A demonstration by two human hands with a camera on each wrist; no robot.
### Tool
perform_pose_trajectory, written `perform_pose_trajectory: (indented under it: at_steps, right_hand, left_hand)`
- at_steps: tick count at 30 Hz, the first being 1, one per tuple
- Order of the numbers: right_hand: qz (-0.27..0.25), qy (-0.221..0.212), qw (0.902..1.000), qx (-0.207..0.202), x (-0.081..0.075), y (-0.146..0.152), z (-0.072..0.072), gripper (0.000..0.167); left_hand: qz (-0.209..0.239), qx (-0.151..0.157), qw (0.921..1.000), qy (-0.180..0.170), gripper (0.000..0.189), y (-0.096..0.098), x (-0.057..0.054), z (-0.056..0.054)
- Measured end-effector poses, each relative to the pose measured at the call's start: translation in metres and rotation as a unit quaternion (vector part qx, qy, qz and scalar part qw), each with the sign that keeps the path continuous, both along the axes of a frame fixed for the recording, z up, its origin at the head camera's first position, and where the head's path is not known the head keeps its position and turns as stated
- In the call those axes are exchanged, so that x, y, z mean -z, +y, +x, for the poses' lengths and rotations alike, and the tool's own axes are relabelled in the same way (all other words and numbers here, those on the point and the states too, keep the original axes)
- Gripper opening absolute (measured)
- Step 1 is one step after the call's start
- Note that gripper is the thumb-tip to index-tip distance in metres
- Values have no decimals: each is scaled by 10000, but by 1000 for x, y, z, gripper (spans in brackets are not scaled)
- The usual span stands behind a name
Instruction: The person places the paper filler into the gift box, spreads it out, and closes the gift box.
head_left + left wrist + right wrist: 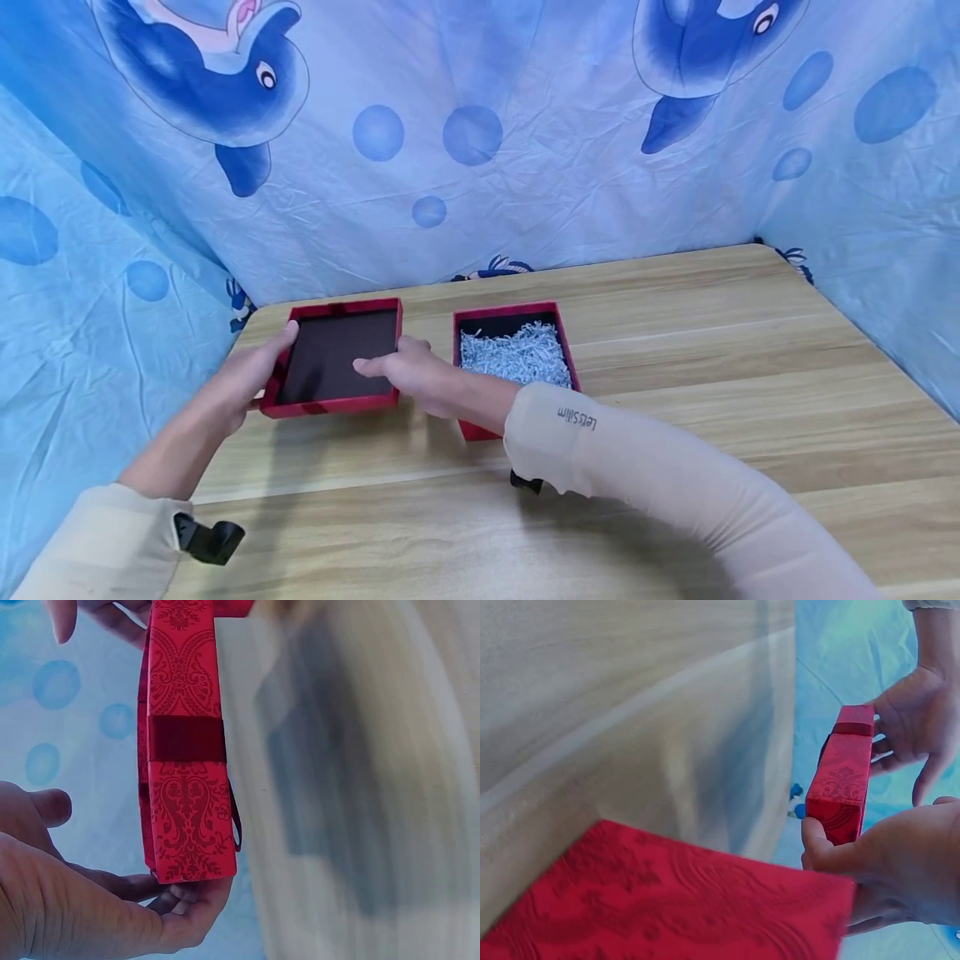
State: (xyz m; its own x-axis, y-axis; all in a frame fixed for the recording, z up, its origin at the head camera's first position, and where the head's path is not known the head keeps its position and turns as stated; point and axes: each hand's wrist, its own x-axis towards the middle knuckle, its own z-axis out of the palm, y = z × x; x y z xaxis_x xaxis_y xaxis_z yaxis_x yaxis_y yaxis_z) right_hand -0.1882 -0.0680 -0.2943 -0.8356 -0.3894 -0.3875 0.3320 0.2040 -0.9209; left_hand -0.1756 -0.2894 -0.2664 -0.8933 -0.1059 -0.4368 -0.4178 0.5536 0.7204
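Both hands hold a shallow red box lid (342, 358) with a dark inside above the left part of the wooden table, its hollow side upward. The left hand (247, 371) grips its left side, fingers curled under the edge in the left wrist view. On the opposite side, the right hand (420, 377) grips the lid's right edge. Red patterned paper and a dark red ribbon band (186, 739) cover the lid's outer wall. Beside the right hand stands a red box (567, 346) filled with pale blue shredded paper (517, 354), partly hidden by the right forearm.
The wooden table (675, 333) reaches to the right and toward the front. A blue curtain (570, 192) with cartoon dolphins hangs behind and at both sides. Each wrist wears a black camera mount; the left one (210, 540) is plain to see.
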Motion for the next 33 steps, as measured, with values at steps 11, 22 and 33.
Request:
perform_pose_trajectory:
  at_steps: [11,22,33]
  right_hand:
    - [-925,282,9934,-624,-26,34,-13,48]
    - [-574,126,9972,-472,-49,79,-19,75]
    - [-664,197,9975,-156,-53,127,-18,81]
  left_hand:
    - [424,331,9973,504,87,19,-22,-3]
    - [895,525,9922,691,84,60,-33,-1]
    - [1214,927,9841,903,75,105,-38,4]
